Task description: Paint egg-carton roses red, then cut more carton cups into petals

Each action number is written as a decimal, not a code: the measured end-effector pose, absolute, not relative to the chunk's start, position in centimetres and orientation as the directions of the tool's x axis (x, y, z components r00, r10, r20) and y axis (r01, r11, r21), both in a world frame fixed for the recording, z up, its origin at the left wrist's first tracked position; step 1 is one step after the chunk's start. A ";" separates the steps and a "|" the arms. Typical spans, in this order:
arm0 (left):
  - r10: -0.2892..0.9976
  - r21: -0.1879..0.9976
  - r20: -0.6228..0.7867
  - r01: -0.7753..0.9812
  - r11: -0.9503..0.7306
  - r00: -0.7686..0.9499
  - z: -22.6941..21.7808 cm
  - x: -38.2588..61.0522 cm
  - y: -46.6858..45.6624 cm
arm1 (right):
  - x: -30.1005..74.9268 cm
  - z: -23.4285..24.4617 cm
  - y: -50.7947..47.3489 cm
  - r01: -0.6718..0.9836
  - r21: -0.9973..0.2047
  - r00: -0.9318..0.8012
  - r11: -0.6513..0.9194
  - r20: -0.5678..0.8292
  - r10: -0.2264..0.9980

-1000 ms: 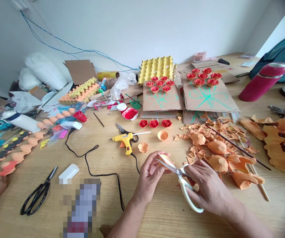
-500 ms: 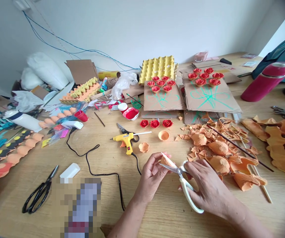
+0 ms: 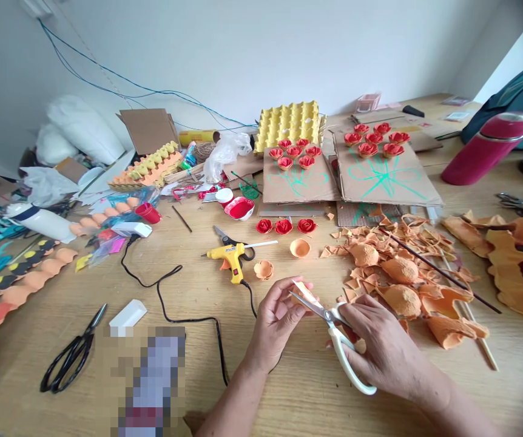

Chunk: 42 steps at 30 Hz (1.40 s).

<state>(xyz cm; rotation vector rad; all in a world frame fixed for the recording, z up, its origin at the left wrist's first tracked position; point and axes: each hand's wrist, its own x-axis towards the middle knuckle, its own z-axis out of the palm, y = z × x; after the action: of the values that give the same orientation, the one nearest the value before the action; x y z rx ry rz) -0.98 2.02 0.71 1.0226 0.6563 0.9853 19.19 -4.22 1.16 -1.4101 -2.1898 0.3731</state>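
My left hand [image 3: 274, 325] pinches a small orange egg-carton cup [image 3: 301, 295] between thumb and fingers, and part of the cup is hidden by them. My right hand [image 3: 380, 346] has its fingers through the handles of white-handled scissors [image 3: 349, 362]. The scissor blades are slightly apart, lying against the cup. Beyond my hands are a cup with petal-shaped edges [image 3: 264, 270] and a plain round cup [image 3: 300, 248]. A yellow hot glue gun [image 3: 232, 253] lies to their left, over dark-handled scissors [image 3: 247, 251].
Orange carton scraps [image 3: 402, 271] pile up on the right. Several red paper roses [image 3: 283, 226] sit near cardboard panels [image 3: 384, 182] bearing more roses. A dish of red paint [image 3: 239, 209] stands behind the glue gun. Black scissors [image 3: 68, 358] and a black cord [image 3: 188, 317] lie left.
The scissor blades have come closer together at the cup. Both hands stay in nearly the same place, with the cup tilted slightly differently.
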 end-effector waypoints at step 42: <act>0.940 0.945 -0.028 -0.296 0.136 0.341 0.8 -0.9 2.1 | 19.3 1.6 -3.8 0.783 -0.496 -0.322 0.375 0.193 0.927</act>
<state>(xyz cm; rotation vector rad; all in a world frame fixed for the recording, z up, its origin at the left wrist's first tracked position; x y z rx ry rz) -0.91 2.05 0.79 1.0570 0.7725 1.0371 19.28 -3.84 1.64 -1.4765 -2.1972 0.4364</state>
